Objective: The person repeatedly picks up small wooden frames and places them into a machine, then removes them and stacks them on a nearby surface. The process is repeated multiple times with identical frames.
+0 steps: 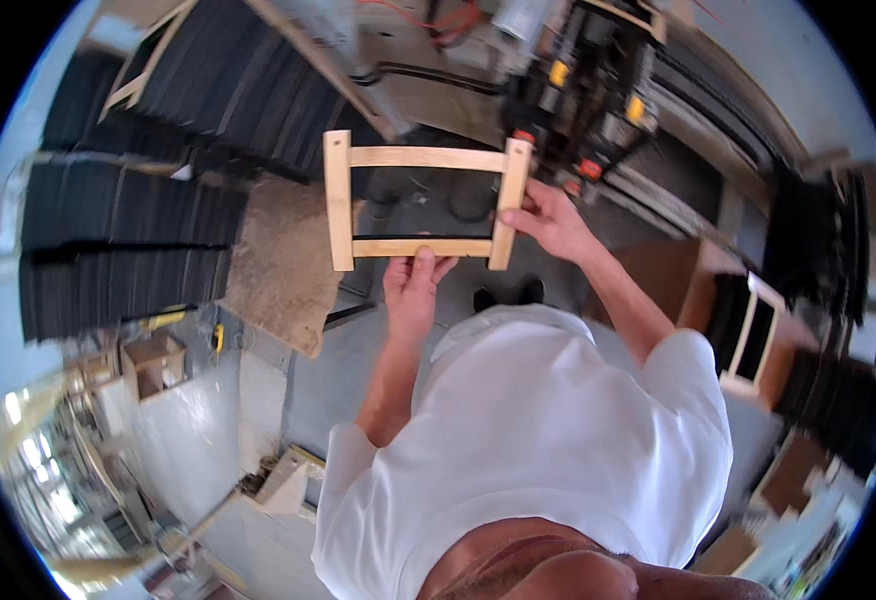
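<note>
A light wooden frame (426,157) is held up in front of me, made of two uprights joined by two crossbars. Its middle is see-through, and a dark strip runs along the lower crossbar. My left hand (414,290) grips that lower crossbar from below, thumb on the near face. At the right upright, my right hand (550,222) pinches the wood with its thumb in front; its other fingers are partly hidden behind.
Tall stacks of dark panels (128,220) stand at the left beside a brown board (283,260). A machine with rails and yellow and red parts (598,100) is at the upper right. Another pale frame (755,335) rests on dark panels at the right.
</note>
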A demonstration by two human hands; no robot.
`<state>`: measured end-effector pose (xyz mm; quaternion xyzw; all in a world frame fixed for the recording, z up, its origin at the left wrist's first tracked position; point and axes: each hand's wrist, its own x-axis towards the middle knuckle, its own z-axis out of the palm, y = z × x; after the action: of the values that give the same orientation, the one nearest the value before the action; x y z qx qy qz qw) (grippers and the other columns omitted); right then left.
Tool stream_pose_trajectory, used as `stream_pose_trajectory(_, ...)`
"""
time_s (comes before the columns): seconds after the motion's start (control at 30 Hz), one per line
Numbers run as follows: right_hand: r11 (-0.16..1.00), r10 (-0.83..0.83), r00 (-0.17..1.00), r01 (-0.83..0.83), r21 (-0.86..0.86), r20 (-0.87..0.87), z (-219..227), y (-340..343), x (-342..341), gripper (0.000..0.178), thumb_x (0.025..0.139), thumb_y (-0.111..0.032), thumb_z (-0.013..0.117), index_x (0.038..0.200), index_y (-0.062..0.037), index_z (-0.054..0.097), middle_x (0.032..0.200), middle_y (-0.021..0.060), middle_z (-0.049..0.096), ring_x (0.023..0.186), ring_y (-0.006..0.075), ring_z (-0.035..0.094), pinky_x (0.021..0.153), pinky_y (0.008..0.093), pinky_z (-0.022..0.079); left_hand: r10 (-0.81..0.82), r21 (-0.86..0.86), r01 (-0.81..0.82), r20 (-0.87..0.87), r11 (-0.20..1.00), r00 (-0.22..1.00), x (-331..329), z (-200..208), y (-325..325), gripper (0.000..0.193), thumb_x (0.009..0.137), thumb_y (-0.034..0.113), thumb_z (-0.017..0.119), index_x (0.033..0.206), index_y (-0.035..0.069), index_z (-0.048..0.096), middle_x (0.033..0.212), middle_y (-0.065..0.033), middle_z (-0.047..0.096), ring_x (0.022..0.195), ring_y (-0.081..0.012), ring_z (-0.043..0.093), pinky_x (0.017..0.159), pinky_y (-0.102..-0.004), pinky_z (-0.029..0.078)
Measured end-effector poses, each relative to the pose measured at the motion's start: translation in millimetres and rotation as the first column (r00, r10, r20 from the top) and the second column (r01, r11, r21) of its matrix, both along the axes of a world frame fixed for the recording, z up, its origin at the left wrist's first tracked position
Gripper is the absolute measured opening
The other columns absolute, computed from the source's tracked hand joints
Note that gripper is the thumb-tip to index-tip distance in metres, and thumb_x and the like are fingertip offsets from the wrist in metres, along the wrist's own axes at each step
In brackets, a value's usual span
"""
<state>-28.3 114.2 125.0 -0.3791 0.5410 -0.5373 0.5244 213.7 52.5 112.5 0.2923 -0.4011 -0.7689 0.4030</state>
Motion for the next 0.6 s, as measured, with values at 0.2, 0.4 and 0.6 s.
stream_pose_trajectory(0.2,0.974,0.175,0.967,-0.143,-0.175,0.185,39,-17,7,0.039,0.090,-0.011,0.068,0.123,0.0016,0.051,0.106,0.0111,0.066,0.092,0.0145,0.063,0.084,0.0287,0.052,0.305,-0.364,-0.243,0.125,0.899,0.944,28,118,-50,0.026,0.098,0.017,0.056,0.115,-0.002,0.054,0.109,-0.0164,0.064,0.094,-0.0231,0.067,0.081,-0.0380,0.060)
stream_pose_trajectory(0.4,0.984,0.148,0.984,-0.137,-0.111,0.098,16,-20,1,0.033,0.090,-0.005,0.066,0.120,0.0021,0.054,0.103,0.0093,0.067,0.093,0.0123,0.062,0.084,0.0272,0.051,0.419,-0.515,-0.413,-0.113,0.751,0.901,90,253,-184,0.023,0.099,0.019,0.052,0.105,-0.003,0.057,0.096,-0.0143,0.067,0.088,-0.0241,0.068,0.078,-0.0379,0.059)
stream_pose_trajectory(0.6,0.999,-0.050,0.994,0.051,0.008,-0.096,-40,4,0,0.028,0.089,-0.007,0.067,0.114,0.0028,0.059,0.096,0.0077,0.068,0.087,0.0127,0.063,0.080,0.0276,0.051,0.372,-0.405,-0.319,0.056,0.857,0.927,159,305,-376,0.027,0.099,0.022,0.055,0.110,-0.002,0.057,0.099,-0.0150,0.063,0.096,-0.0263,0.064,0.088,-0.0402,0.055)
